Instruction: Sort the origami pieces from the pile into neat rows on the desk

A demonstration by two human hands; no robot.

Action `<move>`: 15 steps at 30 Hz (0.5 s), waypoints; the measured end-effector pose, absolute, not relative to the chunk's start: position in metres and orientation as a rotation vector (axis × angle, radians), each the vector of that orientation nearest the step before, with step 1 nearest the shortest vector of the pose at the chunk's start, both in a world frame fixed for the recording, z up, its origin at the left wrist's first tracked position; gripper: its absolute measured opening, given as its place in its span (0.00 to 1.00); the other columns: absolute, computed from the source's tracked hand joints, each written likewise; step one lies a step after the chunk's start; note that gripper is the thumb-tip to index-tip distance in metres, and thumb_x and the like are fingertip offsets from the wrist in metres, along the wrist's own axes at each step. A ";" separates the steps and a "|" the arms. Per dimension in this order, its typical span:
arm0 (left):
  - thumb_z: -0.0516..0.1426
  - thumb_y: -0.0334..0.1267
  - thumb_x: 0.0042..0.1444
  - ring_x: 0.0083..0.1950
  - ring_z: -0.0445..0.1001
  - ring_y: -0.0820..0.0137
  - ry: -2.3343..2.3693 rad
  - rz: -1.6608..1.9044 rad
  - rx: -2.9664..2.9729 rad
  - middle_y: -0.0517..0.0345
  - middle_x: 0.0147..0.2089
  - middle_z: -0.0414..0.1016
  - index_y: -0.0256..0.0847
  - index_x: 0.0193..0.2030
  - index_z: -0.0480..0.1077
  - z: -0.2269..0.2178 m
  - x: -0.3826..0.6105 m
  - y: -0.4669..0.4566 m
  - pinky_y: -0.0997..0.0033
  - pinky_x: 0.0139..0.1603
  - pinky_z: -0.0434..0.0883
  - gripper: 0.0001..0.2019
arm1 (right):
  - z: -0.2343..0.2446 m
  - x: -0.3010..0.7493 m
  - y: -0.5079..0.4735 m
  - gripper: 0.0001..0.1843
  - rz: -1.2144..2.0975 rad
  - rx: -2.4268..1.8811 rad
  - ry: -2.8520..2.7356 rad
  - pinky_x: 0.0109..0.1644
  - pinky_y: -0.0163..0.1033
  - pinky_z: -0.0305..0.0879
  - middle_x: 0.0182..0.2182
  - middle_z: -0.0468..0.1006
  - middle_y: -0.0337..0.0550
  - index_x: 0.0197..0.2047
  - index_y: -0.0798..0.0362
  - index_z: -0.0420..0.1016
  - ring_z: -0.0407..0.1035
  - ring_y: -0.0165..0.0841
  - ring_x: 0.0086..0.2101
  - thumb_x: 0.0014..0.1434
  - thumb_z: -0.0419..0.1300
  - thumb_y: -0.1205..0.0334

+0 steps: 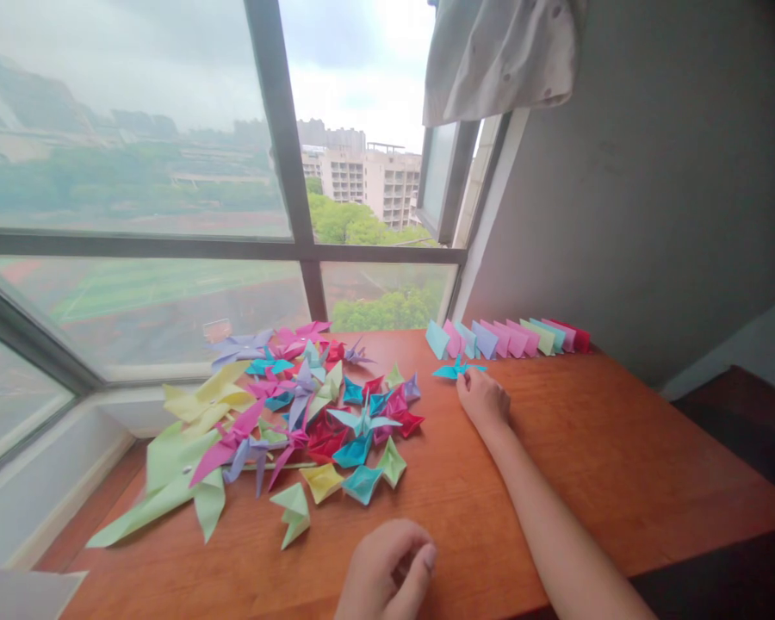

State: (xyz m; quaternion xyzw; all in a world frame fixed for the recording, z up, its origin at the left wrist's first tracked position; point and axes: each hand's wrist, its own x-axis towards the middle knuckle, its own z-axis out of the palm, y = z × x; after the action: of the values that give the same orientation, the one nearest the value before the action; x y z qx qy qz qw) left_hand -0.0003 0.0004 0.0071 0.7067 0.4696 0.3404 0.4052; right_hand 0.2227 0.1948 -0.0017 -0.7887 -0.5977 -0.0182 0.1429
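My right hand reaches toward the back of the table, its fingers closed at a small blue paper crane. The crane's wings spread out to both sides, and my fingertips hide part of its body. Near the front edge, my left hand is loosely curled with the thumb by the fingers, and nothing shows in it. To the left lies a pile of folded paper, with a pale blue crane, paper boats such as a yellow one, and a light green folded piece at its front.
Behind my right hand, a row of folded coloured papers stands along the back of the wooden table. Large pale green paper and yellow paper shapes lie at the left. Windows border the table; a white corner shows at lower left.
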 end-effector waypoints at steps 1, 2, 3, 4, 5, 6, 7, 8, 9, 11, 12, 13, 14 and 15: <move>0.53 0.42 0.63 0.31 0.71 0.68 1.186 0.856 1.788 0.55 0.29 0.75 0.41 0.32 0.73 0.007 0.000 0.000 0.74 0.34 0.64 0.12 | -0.002 0.223 0.195 0.14 -0.053 -2.271 -1.724 0.32 0.35 0.51 0.36 0.78 0.44 0.41 0.50 0.75 0.70 0.33 0.34 0.67 0.51 0.53; 0.53 0.42 0.64 0.31 0.71 0.68 1.185 0.852 1.790 0.55 0.29 0.75 0.41 0.32 0.73 0.007 0.000 0.000 0.74 0.34 0.64 0.12 | -0.002 0.223 0.195 0.14 -0.052 -2.265 -1.725 0.32 0.35 0.51 0.36 0.78 0.44 0.41 0.50 0.75 0.70 0.33 0.34 0.67 0.51 0.53; 0.53 0.41 0.64 0.31 0.71 0.68 1.187 0.849 1.792 0.54 0.29 0.75 0.40 0.32 0.72 0.007 0.000 0.000 0.74 0.34 0.65 0.12 | -0.002 0.223 0.195 0.14 -0.050 -2.258 -1.726 0.31 0.35 0.50 0.35 0.78 0.44 0.40 0.50 0.75 0.70 0.33 0.34 0.67 0.51 0.53; 0.53 0.42 0.64 0.31 0.71 0.68 1.190 0.845 1.794 0.54 0.29 0.75 0.40 0.32 0.72 0.007 0.000 0.000 0.74 0.35 0.65 0.12 | -0.002 0.223 0.196 0.14 -0.045 -2.250 -1.727 0.31 0.35 0.50 0.36 0.78 0.44 0.40 0.50 0.75 0.70 0.33 0.34 0.67 0.51 0.54; 0.52 0.42 0.64 0.31 0.71 0.68 1.194 0.841 1.794 0.54 0.29 0.74 0.40 0.32 0.72 0.007 0.000 0.000 0.74 0.35 0.65 0.13 | -0.003 0.224 0.196 0.13 -0.040 -2.243 -1.728 0.31 0.35 0.50 0.36 0.78 0.44 0.40 0.50 0.75 0.70 0.33 0.34 0.66 0.52 0.54; 0.52 0.42 0.64 0.31 0.71 0.68 1.197 0.837 1.793 0.54 0.29 0.74 0.40 0.32 0.72 0.007 0.000 0.000 0.74 0.35 0.65 0.13 | -0.003 0.224 0.197 0.13 -0.035 -2.237 -1.728 0.31 0.35 0.49 0.36 0.78 0.43 0.40 0.50 0.75 0.70 0.32 0.34 0.66 0.52 0.54; 0.52 0.43 0.64 0.31 0.71 0.68 1.200 0.836 1.792 0.54 0.30 0.74 0.40 0.32 0.72 0.007 0.000 0.000 0.74 0.35 0.65 0.13 | -0.003 0.224 0.197 0.13 -0.031 -2.233 -1.728 0.31 0.35 0.49 0.36 0.78 0.43 0.40 0.50 0.75 0.70 0.32 0.33 0.66 0.52 0.54; 0.52 0.43 0.64 0.32 0.71 0.68 1.201 0.835 1.792 0.54 0.30 0.74 0.40 0.32 0.72 0.008 0.001 0.000 0.74 0.35 0.65 0.13 | -0.003 0.224 0.198 0.13 -0.026 -2.229 -1.727 0.31 0.35 0.49 0.35 0.78 0.43 0.40 0.49 0.75 0.70 0.32 0.33 0.66 0.53 0.53; 0.52 0.43 0.64 0.32 0.71 0.68 1.202 0.836 1.793 0.55 0.30 0.74 0.40 0.32 0.72 0.008 0.001 0.000 0.74 0.35 0.65 0.13 | -0.003 0.224 0.198 0.13 -0.024 -2.228 -1.724 0.31 0.35 0.48 0.35 0.78 0.43 0.39 0.49 0.75 0.69 0.32 0.33 0.66 0.53 0.53; 0.51 0.42 0.64 0.32 0.71 0.68 1.203 0.832 1.802 0.55 0.30 0.74 0.40 0.33 0.71 0.009 0.001 0.000 0.74 0.35 0.65 0.13 | -0.004 0.225 0.198 0.14 -0.022 -2.216 -1.707 0.30 0.35 0.47 0.34 0.77 0.42 0.39 0.49 0.75 0.68 0.31 0.31 0.66 0.53 0.51; 0.51 0.42 0.64 0.32 0.71 0.68 1.208 0.828 1.806 0.55 0.30 0.74 0.40 0.33 0.71 0.009 0.002 0.000 0.74 0.35 0.65 0.13 | -0.005 0.226 0.197 0.14 -0.024 -2.198 -1.689 0.30 0.35 0.46 0.33 0.77 0.42 0.38 0.50 0.75 0.68 0.31 0.31 0.65 0.53 0.51; 0.51 0.41 0.64 0.32 0.71 0.68 1.215 0.823 1.808 0.55 0.30 0.74 0.40 0.32 0.71 0.010 0.002 0.000 0.74 0.35 0.65 0.13 | -0.005 0.226 0.196 0.14 -0.030 -2.169 -1.663 0.29 0.35 0.45 0.32 0.77 0.41 0.37 0.50 0.74 0.67 0.31 0.30 0.65 0.54 0.51; 0.50 0.41 0.64 0.32 0.71 0.68 1.221 0.821 1.807 0.55 0.29 0.74 0.40 0.32 0.71 0.010 0.002 0.000 0.74 0.34 0.65 0.13 | -0.005 0.227 0.195 0.14 -0.041 -2.130 -1.631 0.29 0.35 0.44 0.32 0.77 0.41 0.36 0.50 0.74 0.66 0.30 0.29 0.65 0.54 0.51; 0.50 0.40 0.64 0.32 0.71 0.68 1.227 0.822 1.803 0.55 0.29 0.74 0.39 0.31 0.70 0.011 0.002 0.000 0.74 0.34 0.64 0.13 | -0.005 0.228 0.194 0.14 -0.053 -2.081 -1.596 0.29 0.35 0.43 0.31 0.76 0.40 0.35 0.51 0.74 0.65 0.30 0.28 0.64 0.54 0.51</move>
State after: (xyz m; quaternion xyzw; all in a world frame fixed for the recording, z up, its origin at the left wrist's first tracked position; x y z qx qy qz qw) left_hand 0.0023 0.0001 0.0111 0.7109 0.4837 0.3242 0.3945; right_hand 0.2282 0.1941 -0.0054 -0.7668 -0.5880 -0.0197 0.2567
